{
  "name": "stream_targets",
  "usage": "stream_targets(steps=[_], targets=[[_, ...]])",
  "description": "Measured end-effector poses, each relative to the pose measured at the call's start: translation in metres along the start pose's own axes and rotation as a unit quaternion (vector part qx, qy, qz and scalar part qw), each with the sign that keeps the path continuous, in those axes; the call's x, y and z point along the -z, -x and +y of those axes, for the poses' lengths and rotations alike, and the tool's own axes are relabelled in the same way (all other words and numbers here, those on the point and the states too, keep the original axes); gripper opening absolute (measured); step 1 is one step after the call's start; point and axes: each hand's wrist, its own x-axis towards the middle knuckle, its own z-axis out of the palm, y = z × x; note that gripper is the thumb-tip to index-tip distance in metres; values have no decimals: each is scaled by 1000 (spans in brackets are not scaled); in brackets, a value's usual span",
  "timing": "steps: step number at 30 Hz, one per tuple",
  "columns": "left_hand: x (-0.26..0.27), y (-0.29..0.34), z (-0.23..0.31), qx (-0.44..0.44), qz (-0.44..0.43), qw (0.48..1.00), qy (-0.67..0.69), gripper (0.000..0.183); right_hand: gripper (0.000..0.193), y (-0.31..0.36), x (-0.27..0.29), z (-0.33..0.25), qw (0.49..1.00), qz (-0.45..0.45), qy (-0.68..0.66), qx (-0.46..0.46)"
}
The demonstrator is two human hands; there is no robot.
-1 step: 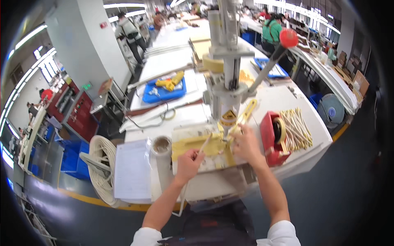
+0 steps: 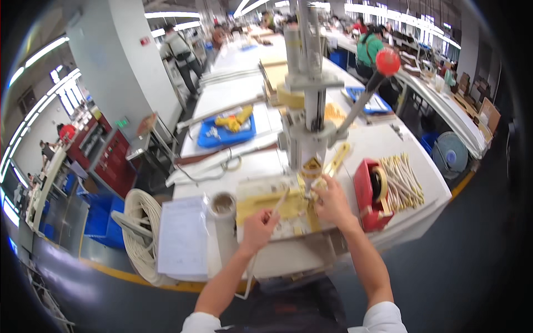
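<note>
My left hand (image 2: pixel 260 228) is closed round a white cord (image 2: pixel 282 201). One end of the cord sticks up past my fingers over the yellow-taped base plate (image 2: pixel 250 208), and the rest hangs down below my wrist past the table's front edge. At the foot of the upright hand press (image 2: pixel 302 141), the fingers of my right hand (image 2: pixel 331 201) are bent together. Whatever they grip is hidden. The press has a long lever with a red ball knob (image 2: pixel 387 62). Just behind my right hand lies a yellow strip-shaped tool (image 2: pixel 337 160).
Right of the press stand a red tape dispenser (image 2: pixel 366 194) and a pile of white cords with yellowish ends (image 2: pixel 401 180). To the left are a paper sheet (image 2: pixel 182 238), a cardboard roll (image 2: pixel 223 205) and a big cord coil (image 2: pixel 139 236). A blue tray (image 2: pixel 214 136) lies farther back.
The whole view has shifted slightly, with things at the left sitting a little lower and farther right. Both hands keep nearly the same place at the press.
</note>
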Motion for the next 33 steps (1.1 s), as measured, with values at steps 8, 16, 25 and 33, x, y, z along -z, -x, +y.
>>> stream_targets(steps=[8,16,25,33], targets=[[6,-5,5,32,-32,995,86,24,26,-16,1,5,993,-75,57,66],[-3,-15,-5,-16,16,999,31,20,17,-15,6,31,994,-12,4,104],[-3,-8,-3,-28,23,997,63,21,20,40,70,-44,937,225,-204,170],[3,-12,1,-19,13,1000,5,20,22,73,165,-68,906,225,-334,132]])
